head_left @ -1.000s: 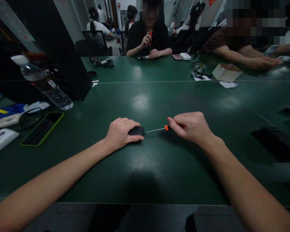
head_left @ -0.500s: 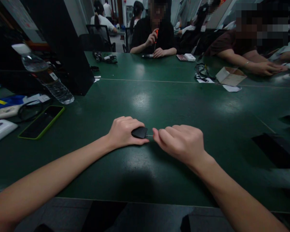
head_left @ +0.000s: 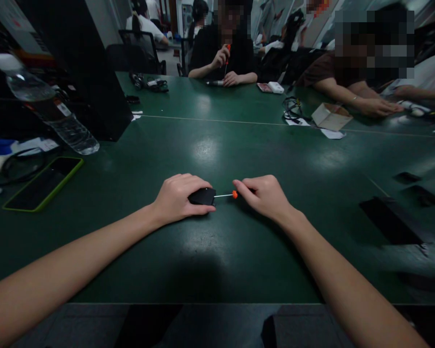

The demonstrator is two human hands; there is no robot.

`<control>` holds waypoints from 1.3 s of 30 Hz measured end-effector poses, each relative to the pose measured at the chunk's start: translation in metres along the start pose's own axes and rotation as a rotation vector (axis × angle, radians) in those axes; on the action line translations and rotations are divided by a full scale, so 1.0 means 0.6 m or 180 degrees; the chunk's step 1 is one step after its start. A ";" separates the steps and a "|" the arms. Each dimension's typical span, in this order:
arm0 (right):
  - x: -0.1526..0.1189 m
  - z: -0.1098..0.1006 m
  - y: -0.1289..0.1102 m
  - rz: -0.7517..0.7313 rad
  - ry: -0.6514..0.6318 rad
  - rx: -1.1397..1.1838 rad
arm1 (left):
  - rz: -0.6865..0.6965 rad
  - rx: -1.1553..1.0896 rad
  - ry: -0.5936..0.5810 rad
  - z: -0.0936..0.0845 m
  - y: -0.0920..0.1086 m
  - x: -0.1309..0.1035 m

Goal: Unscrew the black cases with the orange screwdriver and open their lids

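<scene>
"One table [head_left: 261, 261]; what's nearest on it?"

"The left hand [head_left: 179, 195], wrapped round a black case [head_left: 202, 195], thumb on the near side. Opposite, the right hand [head_left: 264, 195] is curled tight round a driver [head_left: 225, 195], hiding most of its handle; only the thin shaft and orange collar [head_left: 235, 194] show."

"Where do case and driver meet?"

"At the case's right end, between the hands. Whether the tip goes in, or whether the case rests on the table, I can't tell."

"How would they handle?"

"The case looks light, stiff and smooth, perhaps slippery; best pinched by its long sides, clear of the shaft. The driver seems rigid, surest held by the handle."

"And farther out?"

"To the left, a green-edged phone [head_left: 43, 183], then a bottle [head_left: 45, 104]. Past those, on the right, a box [head_left: 331, 116] near some cables [head_left: 292, 108]. Across the table, a person [head_left: 242, 58] holds a second driver [head_left: 227, 55]."
</scene>
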State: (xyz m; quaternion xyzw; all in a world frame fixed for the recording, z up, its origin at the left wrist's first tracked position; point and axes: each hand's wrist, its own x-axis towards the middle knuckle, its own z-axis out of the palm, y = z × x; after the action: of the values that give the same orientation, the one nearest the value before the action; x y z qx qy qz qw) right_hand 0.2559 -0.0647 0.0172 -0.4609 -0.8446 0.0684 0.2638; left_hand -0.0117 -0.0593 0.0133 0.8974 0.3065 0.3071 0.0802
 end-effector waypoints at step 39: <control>0.009 0.032 -0.015 -0.0237 -0.0336 0.0910 | -0.0177 -0.1006 -0.0045 -0.011 -0.042 -0.009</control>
State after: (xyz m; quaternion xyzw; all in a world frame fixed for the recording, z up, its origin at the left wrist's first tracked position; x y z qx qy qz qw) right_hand 0.2369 -0.0629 0.0062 -0.3827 -0.8555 0.2022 0.2843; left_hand -0.0315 -0.0430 0.0074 0.8669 0.2785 0.3428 0.2310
